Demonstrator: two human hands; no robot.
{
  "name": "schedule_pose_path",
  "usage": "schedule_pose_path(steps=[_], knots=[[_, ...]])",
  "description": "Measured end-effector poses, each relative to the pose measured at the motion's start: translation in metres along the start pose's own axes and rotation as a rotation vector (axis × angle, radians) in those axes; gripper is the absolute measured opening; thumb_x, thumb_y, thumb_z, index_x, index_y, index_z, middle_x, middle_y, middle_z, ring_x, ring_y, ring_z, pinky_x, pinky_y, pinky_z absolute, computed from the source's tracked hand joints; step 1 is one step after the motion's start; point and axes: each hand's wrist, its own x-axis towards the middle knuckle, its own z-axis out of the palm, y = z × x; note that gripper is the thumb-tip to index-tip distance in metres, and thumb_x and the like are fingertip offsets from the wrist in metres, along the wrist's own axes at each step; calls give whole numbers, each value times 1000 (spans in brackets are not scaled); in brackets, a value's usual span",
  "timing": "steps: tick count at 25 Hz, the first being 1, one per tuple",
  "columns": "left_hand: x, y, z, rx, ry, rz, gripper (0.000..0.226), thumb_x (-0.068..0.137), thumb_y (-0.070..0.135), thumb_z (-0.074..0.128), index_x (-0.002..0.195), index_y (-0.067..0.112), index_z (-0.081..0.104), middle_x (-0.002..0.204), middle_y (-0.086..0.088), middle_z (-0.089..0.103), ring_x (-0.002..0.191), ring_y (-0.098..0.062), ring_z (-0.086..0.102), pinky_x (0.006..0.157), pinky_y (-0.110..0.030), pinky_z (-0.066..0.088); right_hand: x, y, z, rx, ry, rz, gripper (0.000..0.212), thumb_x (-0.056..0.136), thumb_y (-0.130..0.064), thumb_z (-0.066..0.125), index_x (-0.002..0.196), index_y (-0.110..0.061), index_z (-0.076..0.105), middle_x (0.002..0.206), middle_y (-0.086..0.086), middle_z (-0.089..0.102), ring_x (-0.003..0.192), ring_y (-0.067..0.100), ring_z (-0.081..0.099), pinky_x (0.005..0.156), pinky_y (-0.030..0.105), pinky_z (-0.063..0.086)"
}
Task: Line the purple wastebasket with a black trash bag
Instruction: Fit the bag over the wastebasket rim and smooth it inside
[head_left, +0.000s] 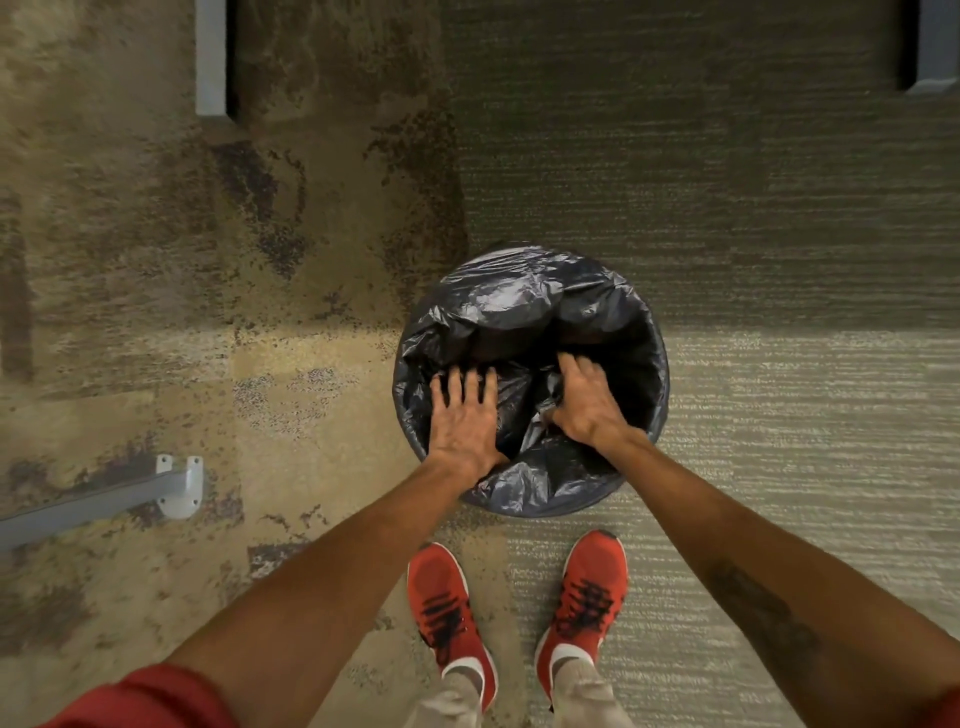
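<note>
A round wastebasket stands on the carpet just beyond my feet, wrapped in a black trash bag (524, 306) that drapes over its whole rim, so its purple wall is hidden. The bag sags into the opening in crumpled folds. My left hand (465, 415) lies flat with spread fingers on the plastic at the near left of the opening. My right hand (584, 397) presses into the bag at the near right, fingers curled into a fold of it.
My two red shoes (449, 618) stand on the patterned carpet right behind the basket. A grey metal furniture leg (179, 486) lies low at the left, another (210, 57) at the top left, and a third (935, 47) at the top right.
</note>
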Motion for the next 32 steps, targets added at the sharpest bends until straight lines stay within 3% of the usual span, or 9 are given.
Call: schedule_pose_path(steps=[5,7,10,13,16,22,25,28,32], knots=[[3,4,-6,-211,179,62,106,81,50,74,159,14,12,162,-10,24,152,-34,16,126,-51,10,-21,-15,12,-114,424,-220,42,88,-4,59,130,-10,60,124,9,64,117,30,53,95,41,50],[10,7,-10,-255,191,63,97,84,44,74,159,18,17,160,-8,29,150,-34,19,124,-50,15,-12,-20,20,-147,217,-225,44,88,-6,60,132,-10,59,126,12,64,120,32,54,99,40,48],[20,5,-13,-101,-70,16,115,75,52,80,160,25,8,167,-10,7,153,-44,2,122,-60,0,9,-18,27,-301,-145,-100,74,88,-25,72,152,-19,36,148,13,43,137,37,36,111,45,40],[26,-2,-14,13,-189,20,122,69,60,81,161,27,8,169,-10,-6,152,-47,-9,121,-61,-7,20,-13,27,-368,-200,-32,90,82,-36,78,155,-28,25,150,12,37,138,40,32,110,48,39],[22,1,-25,-117,-173,36,112,76,56,77,161,23,12,169,-11,0,154,-44,-10,124,-57,-7,15,-15,19,-348,-171,-42,82,85,-35,76,153,-23,31,147,10,43,138,36,35,110,47,39],[-47,1,-43,-775,310,105,59,94,31,68,149,25,47,158,6,42,149,-15,28,121,-35,28,-59,-12,-13,142,521,-180,39,95,-10,56,132,-16,61,120,4,69,112,23,61,94,31,47],[-87,0,-26,-927,721,-248,46,94,29,66,138,24,56,139,7,54,125,-9,42,106,-32,40,-94,16,-20,362,821,34,44,92,-14,60,136,-12,53,121,7,58,111,19,49,97,31,39],[-101,-5,-7,-1235,685,-634,56,90,17,70,141,19,46,142,0,46,122,-16,51,105,-37,48,-110,37,-14,668,630,255,57,95,-22,62,148,-16,41,138,5,54,119,17,54,101,41,47],[-101,-12,4,-1528,409,-644,54,94,7,64,144,15,46,143,-9,55,101,-10,61,88,-20,50,-111,43,-3,1147,302,217,37,98,-5,54,133,-18,59,117,-3,74,106,12,71,103,49,51]])
